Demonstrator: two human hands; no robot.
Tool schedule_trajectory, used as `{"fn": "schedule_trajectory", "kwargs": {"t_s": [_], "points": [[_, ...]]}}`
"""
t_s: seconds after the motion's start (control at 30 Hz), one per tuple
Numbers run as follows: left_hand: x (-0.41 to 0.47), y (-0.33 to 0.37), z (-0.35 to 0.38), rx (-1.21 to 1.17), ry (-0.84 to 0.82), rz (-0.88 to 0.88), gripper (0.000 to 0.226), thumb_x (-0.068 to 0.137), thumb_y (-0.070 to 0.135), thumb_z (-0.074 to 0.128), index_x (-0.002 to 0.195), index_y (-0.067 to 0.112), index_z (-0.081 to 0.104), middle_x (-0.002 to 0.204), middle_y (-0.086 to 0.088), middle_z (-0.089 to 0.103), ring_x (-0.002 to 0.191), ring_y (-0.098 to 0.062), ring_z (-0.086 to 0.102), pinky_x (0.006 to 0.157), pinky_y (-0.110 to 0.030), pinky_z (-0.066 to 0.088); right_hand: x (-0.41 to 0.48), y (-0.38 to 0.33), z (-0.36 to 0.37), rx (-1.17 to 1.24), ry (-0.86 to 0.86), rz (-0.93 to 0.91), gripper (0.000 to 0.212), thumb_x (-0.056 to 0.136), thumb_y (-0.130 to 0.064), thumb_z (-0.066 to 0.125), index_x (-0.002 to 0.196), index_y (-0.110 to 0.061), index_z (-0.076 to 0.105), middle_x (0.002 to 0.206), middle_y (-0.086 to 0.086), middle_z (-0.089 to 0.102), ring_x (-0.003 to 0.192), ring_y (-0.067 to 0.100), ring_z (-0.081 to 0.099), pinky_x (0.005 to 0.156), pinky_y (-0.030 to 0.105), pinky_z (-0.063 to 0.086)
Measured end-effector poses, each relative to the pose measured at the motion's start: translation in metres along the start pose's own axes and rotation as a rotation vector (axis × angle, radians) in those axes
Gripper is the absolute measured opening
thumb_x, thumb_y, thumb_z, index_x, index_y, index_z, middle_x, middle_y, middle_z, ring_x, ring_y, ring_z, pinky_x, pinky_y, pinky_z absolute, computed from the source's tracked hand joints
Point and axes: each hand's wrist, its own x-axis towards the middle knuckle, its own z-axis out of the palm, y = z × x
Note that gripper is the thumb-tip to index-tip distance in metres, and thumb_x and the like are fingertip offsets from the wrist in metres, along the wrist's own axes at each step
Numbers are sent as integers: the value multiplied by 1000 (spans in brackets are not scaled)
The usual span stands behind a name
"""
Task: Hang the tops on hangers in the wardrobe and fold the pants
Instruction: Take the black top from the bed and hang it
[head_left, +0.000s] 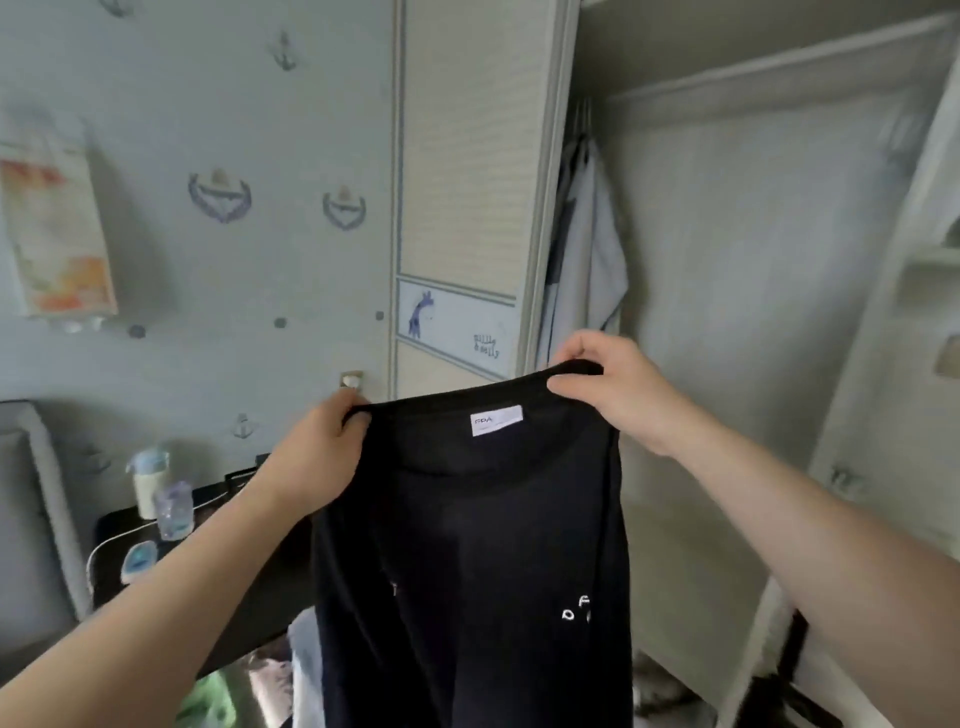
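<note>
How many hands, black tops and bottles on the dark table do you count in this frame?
Hands: 2, the left hand and the right hand, both gripping the neckline
black top: 1
Bottles: 2, a white bottle and a clear bottle
Total: 5

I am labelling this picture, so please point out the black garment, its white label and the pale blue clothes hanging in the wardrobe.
black garment (467, 571): head view, dark cloth near its middle.
white label (496, 420): head view, its middle.
pale blue clothes (592, 260): head view, the hanging cloth's front.
</note>
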Motion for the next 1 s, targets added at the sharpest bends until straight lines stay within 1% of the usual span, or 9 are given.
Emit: {"fn": "schedule_trajectory", "kwargs": {"t_s": [0.13,0.23,0.33,0.43,0.63,0.73,0.8,0.9,1.0], "points": [[73,87,36,-69,-47,176,30,86,51,73,80,26,59,67,6,66,62,-6,63,57,-23,47,44,16,-105,-206,84,-27,23,82,-2,65,81,-25,68,77,-12,72,63,0,60,59,16,45],[131,143,59,-57,-120,276,21,89,37,74,81,23,60,68,6,65,67,-13,64,63,-29,48,76,26,-175,-406,147,-23,22,79,-2,62,80,-23,69,65,-11,68,58,7,57,59,25,44],[189,189,82,-106,-166,330,11,99,22,60,88,20,62,80,0,67,77,-19,65,71,-33,49,108,31,-236,-512,246,-17,17,79,-3,63,78,-18,71,80,3,72,71,16,62,64,25,45],[239,233,102,-145,-196,373,16,104,20,50,93,16,60,82,0,63,75,-14,58,67,-27,43,140,28,-286,-557,339,14,23,82,-2,60,77,-21,72,79,-2,70,74,13,61,61,20,43],[325,320,139,-164,-4,510,28,108,26,42,94,7,56,88,-8,62,85,-20,58,76,-36,40,202,11,-347,-641,531,80,32,84,4,49,86,-15,75,84,-1,70,80,15,64,58,20,46],[365,355,163,-182,80,544,28,108,27,41,95,8,55,86,-6,61,82,-20,56,75,-34,37,227,7,-367,-767,630,84,28,83,6,48,98,0,72,97,18,71,93,36,67,71,37,58],[391,376,178,-204,137,575,28,108,27,41,95,6,56,86,-6,61,83,-24,56,75,-34,36,243,8,-377,-884,674,116,32,83,8,46,106,9,68,109,28,68,99,42,66,82,49,58],[427,405,199,-224,195,639,29,108,25,42,91,5,55,89,-10,60,87,-29,53,75,-34,35,265,18,-390,-1025,657,233,27,85,8,43,100,3,65,100,23,64,72,31,58,72,41,58],[458,432,222,-249,199,702,32,107,23,42,78,9,47,81,-10,55,85,-33,52,73,-35,33,288,34,-403,-1203,641,359,20,89,3,47,103,-4,59,110,15,59,85,32,63,78,37,56]]}}
